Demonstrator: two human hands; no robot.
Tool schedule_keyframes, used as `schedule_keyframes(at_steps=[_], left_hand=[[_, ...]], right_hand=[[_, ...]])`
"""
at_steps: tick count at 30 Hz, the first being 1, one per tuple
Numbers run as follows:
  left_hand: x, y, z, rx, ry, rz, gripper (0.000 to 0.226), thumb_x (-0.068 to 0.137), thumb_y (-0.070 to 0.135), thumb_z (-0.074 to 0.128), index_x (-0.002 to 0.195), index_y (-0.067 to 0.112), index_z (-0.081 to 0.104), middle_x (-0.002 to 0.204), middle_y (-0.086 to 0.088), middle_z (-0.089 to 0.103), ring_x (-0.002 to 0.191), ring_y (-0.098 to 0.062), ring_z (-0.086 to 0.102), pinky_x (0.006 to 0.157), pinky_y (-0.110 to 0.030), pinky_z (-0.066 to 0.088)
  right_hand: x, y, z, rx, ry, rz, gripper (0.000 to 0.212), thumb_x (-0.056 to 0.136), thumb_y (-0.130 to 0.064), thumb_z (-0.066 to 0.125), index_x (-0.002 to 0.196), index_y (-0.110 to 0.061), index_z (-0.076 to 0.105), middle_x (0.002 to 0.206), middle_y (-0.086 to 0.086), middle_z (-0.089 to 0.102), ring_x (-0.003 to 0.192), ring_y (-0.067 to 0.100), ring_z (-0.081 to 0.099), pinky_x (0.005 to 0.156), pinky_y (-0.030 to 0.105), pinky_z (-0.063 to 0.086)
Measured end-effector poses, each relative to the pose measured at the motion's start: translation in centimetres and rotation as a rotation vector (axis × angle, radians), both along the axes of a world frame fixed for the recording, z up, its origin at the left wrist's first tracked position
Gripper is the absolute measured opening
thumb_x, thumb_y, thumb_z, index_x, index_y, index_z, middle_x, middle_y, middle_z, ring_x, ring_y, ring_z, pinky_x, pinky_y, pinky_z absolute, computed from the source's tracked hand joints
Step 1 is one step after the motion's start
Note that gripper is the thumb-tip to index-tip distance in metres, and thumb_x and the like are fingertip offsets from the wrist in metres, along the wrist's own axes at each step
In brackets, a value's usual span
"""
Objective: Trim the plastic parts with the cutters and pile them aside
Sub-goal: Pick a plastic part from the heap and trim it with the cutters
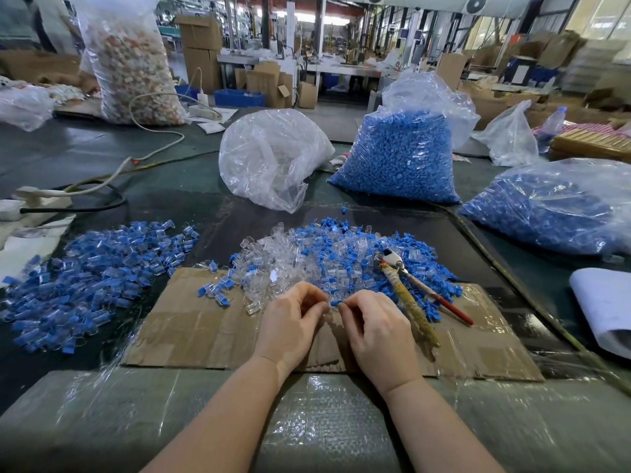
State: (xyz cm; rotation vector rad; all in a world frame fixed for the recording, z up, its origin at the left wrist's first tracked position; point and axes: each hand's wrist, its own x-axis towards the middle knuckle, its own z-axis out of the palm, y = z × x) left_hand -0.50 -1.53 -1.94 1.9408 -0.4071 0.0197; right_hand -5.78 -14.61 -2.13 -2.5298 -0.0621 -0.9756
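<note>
A heap of loose blue and clear plastic parts [327, 257] lies on a cardboard sheet [191, 322] in front of me. Both hands meet at its near edge. My right hand [375, 329] pinches a small blue part [336, 303] between thumb and finger. My left hand [293, 322] has its fingers curled against something clear that touches the blue part; the fingers hide most of it. The cutters [409, 288] lie untouched on the heap just right of my right hand, jaws pointing away, one handle wrapped in yellowish tape, the other red. A second pile of blue-and-clear parts [92, 274] sits to the left.
Behind the heap stand a clear bag of transparent parts [273, 158] and two bags of blue parts [399, 155], [553, 209]. A white power strip and cables [41, 196] lie at the left. White paper [601, 305] sits at the right edge. A tall bag of mixed pieces [133, 59] stands far left.
</note>
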Motion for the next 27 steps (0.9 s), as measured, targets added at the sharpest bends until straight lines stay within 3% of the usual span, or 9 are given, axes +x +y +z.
schedule_keyframes(at_steps=[2,7,10,14,18,22,27], left_hand=[[-0.08,-0.03,0.03,-0.04,0.036,-0.018,0.022,0.085,0.008,0.063,0.077,0.028,0.06,0.073,0.005,0.068,0.073,-0.01,0.066,0.075,-0.029,0.055],[-0.28,0.1,0.27,-0.064,0.058,-0.062,0.024,0.084,0.005,0.064,0.077,0.028,0.061,0.069,0.008,0.067,0.065,0.0,0.063,0.063,-0.011,0.049],[-0.38,0.19,0.47,-0.072,0.071,-0.064,0.021,0.085,0.005,0.063,0.079,0.025,0.061,0.072,0.007,0.067,0.068,-0.003,0.064,0.065,-0.012,0.05],[-0.37,0.21,0.61,-0.052,0.053,-0.053,0.019,0.086,0.007,0.063,0.08,0.026,0.061,0.075,0.003,0.067,0.07,-0.007,0.063,0.067,-0.017,0.052],[-0.38,0.21,0.68,-0.07,0.057,-0.059,0.019,0.086,0.006,0.063,0.08,0.025,0.062,0.074,0.002,0.067,0.067,-0.005,0.062,0.064,-0.015,0.049],[-0.45,0.21,0.7,-0.073,0.059,-0.054,0.021,0.087,0.006,0.061,0.08,0.025,0.062,0.076,-0.003,0.068,0.071,-0.015,0.064,0.068,-0.024,0.052],[-0.42,0.21,0.74,-0.084,0.092,-0.074,0.018,0.087,0.005,0.06,0.083,0.022,0.062,0.076,-0.001,0.068,0.069,-0.006,0.064,0.065,-0.014,0.05]], right_hand=[[0.08,0.04,0.03,-0.029,-0.015,-0.01,0.019,0.086,-0.023,0.057,0.071,-0.013,0.057,0.065,-0.001,0.057,0.061,0.018,0.053,0.054,0.032,0.047],[0.14,0.16,-0.13,-0.159,-0.044,-0.034,0.023,0.078,-0.017,0.073,0.064,-0.012,0.055,0.059,0.0,0.055,0.055,0.019,0.053,0.049,0.026,0.043],[0.14,0.02,-0.28,-0.136,-0.032,-0.012,0.021,0.079,-0.02,0.073,0.066,-0.012,0.058,0.061,0.0,0.058,0.057,0.02,0.056,0.05,0.027,0.045],[-0.1,-0.18,-0.2,-0.043,0.006,0.044,0.014,0.08,-0.022,0.073,0.085,-0.011,0.065,0.078,0.0,0.063,0.074,0.02,0.06,0.064,0.032,0.052],[-0.09,-0.23,-0.08,-0.037,0.01,0.113,0.024,0.08,-0.02,0.073,0.102,-0.012,0.068,0.087,0.001,0.063,0.082,0.02,0.061,0.073,0.032,0.052],[-0.02,-0.18,-0.02,-0.027,0.002,0.133,0.019,0.078,-0.021,0.074,0.095,-0.014,0.071,0.084,-0.001,0.063,0.078,0.019,0.061,0.068,0.031,0.052],[0.09,-0.1,-0.04,-0.014,-0.004,0.108,0.021,0.084,-0.034,0.067,0.085,-0.013,0.069,0.08,-0.001,0.062,0.074,0.018,0.06,0.065,0.032,0.051]])
